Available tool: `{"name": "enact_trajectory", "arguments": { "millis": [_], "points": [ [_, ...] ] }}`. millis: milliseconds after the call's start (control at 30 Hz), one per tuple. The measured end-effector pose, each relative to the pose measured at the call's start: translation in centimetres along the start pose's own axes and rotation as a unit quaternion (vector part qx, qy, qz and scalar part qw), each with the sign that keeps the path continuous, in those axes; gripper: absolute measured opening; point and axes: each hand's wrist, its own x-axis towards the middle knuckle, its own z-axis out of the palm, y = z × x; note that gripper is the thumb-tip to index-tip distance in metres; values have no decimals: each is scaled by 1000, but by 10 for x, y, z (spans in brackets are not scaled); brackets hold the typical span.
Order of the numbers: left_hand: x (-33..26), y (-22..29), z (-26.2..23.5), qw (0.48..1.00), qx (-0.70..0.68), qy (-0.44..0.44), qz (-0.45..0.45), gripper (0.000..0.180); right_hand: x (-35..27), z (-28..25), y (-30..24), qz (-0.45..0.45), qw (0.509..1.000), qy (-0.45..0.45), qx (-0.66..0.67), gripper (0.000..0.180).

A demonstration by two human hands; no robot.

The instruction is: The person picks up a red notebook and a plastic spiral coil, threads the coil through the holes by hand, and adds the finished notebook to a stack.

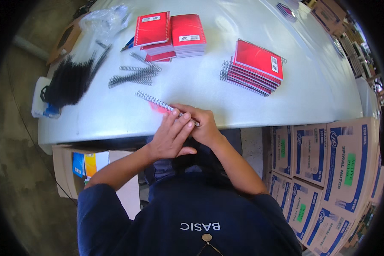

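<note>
A small notebook is held on edge at the table's near edge, its spine up and slanting from upper left to lower right. A dark wire coil runs along that spine and sticks out past its far left end. My right hand is closed round the notebook's near right end. Stretched out flat, the fingers of my left hand lie over the coil and spine, with the thumb apart. The fingers hide part of the coil and much of the cover.
Loose coils lie beyond my hands, left of centre. Behind them stand stacks of red notebooks. Coiled notebooks are piled to the right. A dark bundle of coils lies far left. Cartons are stacked right; an open box stands below left.
</note>
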Motion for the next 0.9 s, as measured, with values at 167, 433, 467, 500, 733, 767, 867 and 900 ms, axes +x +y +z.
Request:
{"name": "enact_trajectory", "arguments": {
  "millis": [167,433,467,500,733,767,867,900],
  "points": [
    [77,0,-48,993,20,-85,-77,33,2,-11,7,154,987,-18,46,17],
    [108,-3,-71,975,7,-195,-104,23,7,-5,1,133,991,1,33,14],
    [110,-5,-75,966,19,-242,-92,23,9,-5,1,110,994,-10,19,13],
    [113,-6,-77,963,2,-246,-113,23,10,-6,1,87,996,-21,2,12],
    [108,-11,-70,974,-1,-191,-118,21,10,-6,-3,175,982,-23,73,18],
    [108,-13,-73,969,-7,-224,-104,20,11,-5,-4,183,979,-26,88,19],
    [115,-10,-71,962,-42,-222,-150,18,7,-2,7,152,982,10,112,20],
    [115,-8,-70,963,-51,-215,-156,18,8,0,6,132,984,27,120,20]
  ]
}}
